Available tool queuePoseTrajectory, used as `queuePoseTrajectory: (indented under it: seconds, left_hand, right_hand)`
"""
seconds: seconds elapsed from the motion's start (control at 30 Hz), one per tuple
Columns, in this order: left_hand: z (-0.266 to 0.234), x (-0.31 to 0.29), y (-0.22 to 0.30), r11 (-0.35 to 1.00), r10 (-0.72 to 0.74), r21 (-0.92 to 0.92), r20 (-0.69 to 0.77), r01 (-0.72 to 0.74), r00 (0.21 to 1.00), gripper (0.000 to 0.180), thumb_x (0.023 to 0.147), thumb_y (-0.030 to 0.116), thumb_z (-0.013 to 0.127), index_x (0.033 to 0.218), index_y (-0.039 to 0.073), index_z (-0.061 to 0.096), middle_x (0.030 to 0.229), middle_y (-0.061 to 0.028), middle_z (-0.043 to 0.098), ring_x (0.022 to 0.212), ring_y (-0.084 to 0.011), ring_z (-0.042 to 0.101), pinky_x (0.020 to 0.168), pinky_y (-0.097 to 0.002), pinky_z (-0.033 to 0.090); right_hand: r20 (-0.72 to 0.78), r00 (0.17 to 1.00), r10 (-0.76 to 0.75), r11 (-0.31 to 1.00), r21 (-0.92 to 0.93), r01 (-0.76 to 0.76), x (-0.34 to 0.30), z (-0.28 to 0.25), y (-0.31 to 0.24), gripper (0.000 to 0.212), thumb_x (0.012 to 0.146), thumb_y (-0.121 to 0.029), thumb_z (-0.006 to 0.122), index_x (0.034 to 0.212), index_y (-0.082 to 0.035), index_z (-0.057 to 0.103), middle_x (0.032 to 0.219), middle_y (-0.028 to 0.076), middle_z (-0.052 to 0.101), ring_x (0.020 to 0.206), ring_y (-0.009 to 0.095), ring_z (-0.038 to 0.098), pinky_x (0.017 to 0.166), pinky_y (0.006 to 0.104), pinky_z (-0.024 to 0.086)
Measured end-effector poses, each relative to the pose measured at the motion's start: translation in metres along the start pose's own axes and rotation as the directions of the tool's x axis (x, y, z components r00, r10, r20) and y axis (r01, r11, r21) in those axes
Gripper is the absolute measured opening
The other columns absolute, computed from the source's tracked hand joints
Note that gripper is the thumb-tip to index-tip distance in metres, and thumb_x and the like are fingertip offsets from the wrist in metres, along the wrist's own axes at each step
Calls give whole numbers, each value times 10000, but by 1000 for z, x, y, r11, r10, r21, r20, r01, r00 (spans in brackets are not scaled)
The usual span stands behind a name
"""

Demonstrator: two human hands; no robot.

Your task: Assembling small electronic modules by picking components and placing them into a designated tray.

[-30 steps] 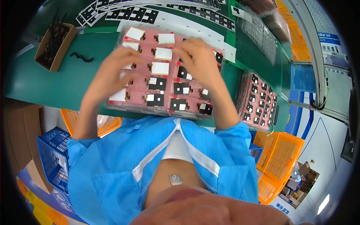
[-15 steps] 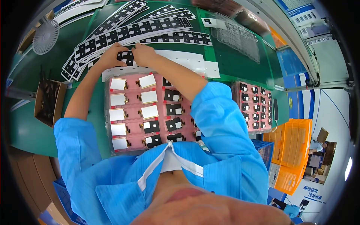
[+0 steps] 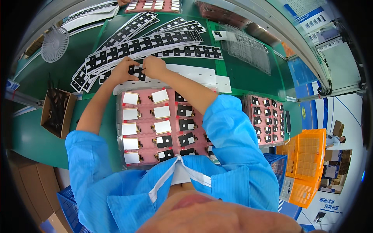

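Note:
A white backing strip with black die-cut stickers (image 3: 136,72) lies on the green bench between my hands. My left hand (image 3: 123,71) grips it, index finger at its far side and thumb at its near side. My right hand (image 3: 154,68) is closed at the strip, its fingertips pinched on the edge of a black sticker. Just nearer to me sits a clear tray with a pink lining (image 3: 149,116). It holds rows of small flat modules with gold connectors; some have white faces (image 3: 131,113), others carry black pieces (image 3: 186,125). My right forearm hides part of the tray.
More sticker strips (image 3: 143,44) are fanned out beyond my hands. A second pink tray (image 3: 268,118) stands at right, below stacked clear trays (image 3: 246,48). At left are a cardboard box with dark items (image 3: 58,112) and a white fan-like disc (image 3: 55,44). Orange crates (image 3: 303,155) stand right.
The whole view has shifted, so the bench sits lower and slightly rightward. Another pink tray and a hand now show at the far edge. My hands stay at the strip, the right fingertips now pinched.

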State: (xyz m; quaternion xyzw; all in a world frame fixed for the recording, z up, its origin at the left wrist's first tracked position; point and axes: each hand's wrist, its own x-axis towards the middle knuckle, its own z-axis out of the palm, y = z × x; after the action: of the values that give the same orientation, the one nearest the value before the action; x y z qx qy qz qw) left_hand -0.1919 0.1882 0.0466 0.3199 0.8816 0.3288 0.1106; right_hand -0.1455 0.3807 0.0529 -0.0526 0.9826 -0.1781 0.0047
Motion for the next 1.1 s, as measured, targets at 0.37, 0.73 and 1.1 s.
queuePoseTrajectory:
  seconds: [0.37,0.73,1.1]
  left_hand:
    - [12,3,-31,964,119,249,-76,-96,990,689,648,283,928,1251,59,683,1179,-172,600,1180,-362,576,1039,-422,473]
    - [-25,-111,62,994,-30,-110,-437,-21,899,212,833,65,789,1025,-1,726,1004,-109,694,902,-258,685,787,-368,549]
    - [37,-180,147,964,265,11,-155,-267,952,443,712,127,871,1119,62,707,1164,-97,642,1089,-316,622,924,-397,522]
  right_hand:
    - [135,983,-124,810,586,22,-19,-66,19,81,919,-126,715,977,-74,737,930,13,728,888,118,655,809,294,521]
    - [156,983,-95,700,713,-45,-188,-107,30,129,948,-43,716,1011,-44,604,794,-17,622,697,67,538,611,247,438]
    - [26,978,-209,673,729,125,-221,-82,14,133,945,-108,715,1043,-34,662,889,15,676,798,102,616,716,274,504]
